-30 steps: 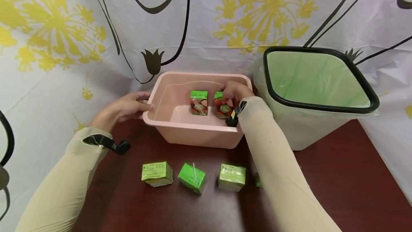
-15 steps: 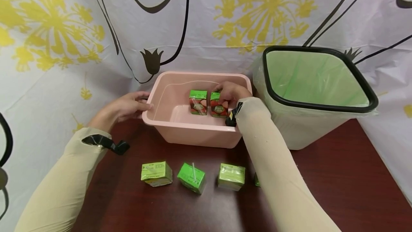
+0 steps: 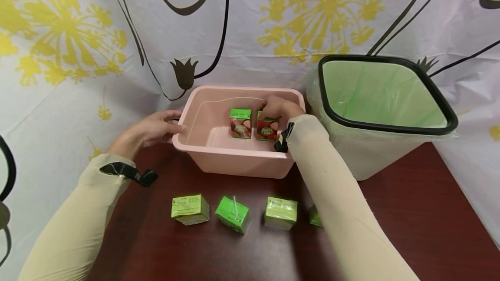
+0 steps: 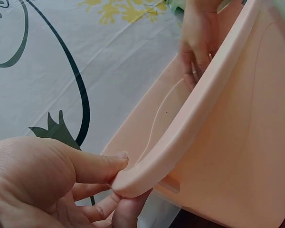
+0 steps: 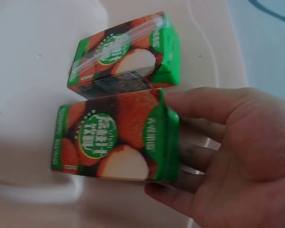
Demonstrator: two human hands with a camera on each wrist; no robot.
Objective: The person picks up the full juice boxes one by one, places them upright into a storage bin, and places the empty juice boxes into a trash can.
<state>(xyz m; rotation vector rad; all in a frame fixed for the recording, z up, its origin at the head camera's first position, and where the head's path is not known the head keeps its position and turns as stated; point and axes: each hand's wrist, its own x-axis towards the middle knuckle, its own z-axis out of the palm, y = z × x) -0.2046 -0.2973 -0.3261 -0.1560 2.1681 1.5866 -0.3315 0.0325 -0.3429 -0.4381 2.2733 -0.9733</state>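
My left hand (image 3: 154, 128) pinches the left rim of a pink plastic basin (image 3: 234, 161); in the left wrist view the thumb lies over the rim and fingers are beneath it. Inside the basin my right hand (image 3: 277, 106) holds a red and green juice box (image 3: 267, 131) by its green top end. The right wrist view shows the thumb at one corner of this juice box (image 5: 109, 135) and fingers at the opposite side, partly hidden behind it. Close beside it is a matching juice box (image 5: 123, 57) with a wrapped straw across its front.
In front of the basin stand a yellow-green carton (image 3: 190, 210), a bright green carton (image 3: 233, 215) with a straw, and another pale green carton (image 3: 281, 213). My right sleeve partly hides a further green carton (image 3: 314, 216). A lined bin (image 3: 351, 155) stands right of the basin.
My right hand has shifted its juice box left, nearer the other box, then barely moved in the last half second. My left hand stays on the rim.
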